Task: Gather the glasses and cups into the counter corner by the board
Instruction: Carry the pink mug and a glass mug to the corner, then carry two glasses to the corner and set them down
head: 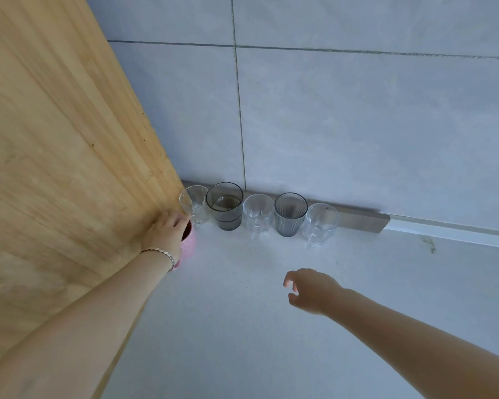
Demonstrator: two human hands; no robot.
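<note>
- Right hand hovers above the bare table, well out from the board, fingers loose, holding nothing.
- Left hand grips the pink cup against the board's foot.
- Five glasses line the wall beside the board; seemingly only the cup remains.

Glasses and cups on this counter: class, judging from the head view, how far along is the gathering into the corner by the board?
Mostly done. Five vessels already stand in a row against the wall: clear mug, smoky glass, clear mug, ribbed grey glass, clear mug. In hand: the left hand grips the pink cup beside the board. Left: releasing it. The right hand hovers empty; nothing else is visible.
</note>
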